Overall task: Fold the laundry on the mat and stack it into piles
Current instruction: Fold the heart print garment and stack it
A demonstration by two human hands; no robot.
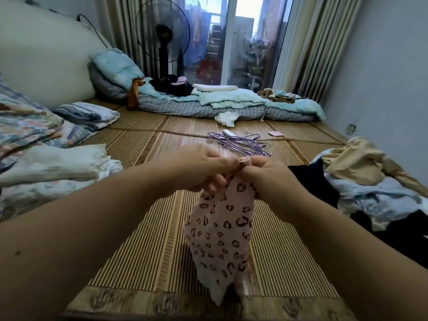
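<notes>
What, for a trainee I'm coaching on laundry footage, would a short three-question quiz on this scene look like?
1. True or false: the left hand and the right hand both pinch the top of the pink leopard-print fabric garment, which hangs down from them.
2. The bundle of purple wire hangers lies: A) on the striped woven bamboo mat beyond the hands; B) on a pillow; C) in the right hand.
3. Fill in: the rumpled heap of beige, light-blue and black clothes lies on the person's ____ side.
Key: 1 true; 2 A; 3 right.
</notes>
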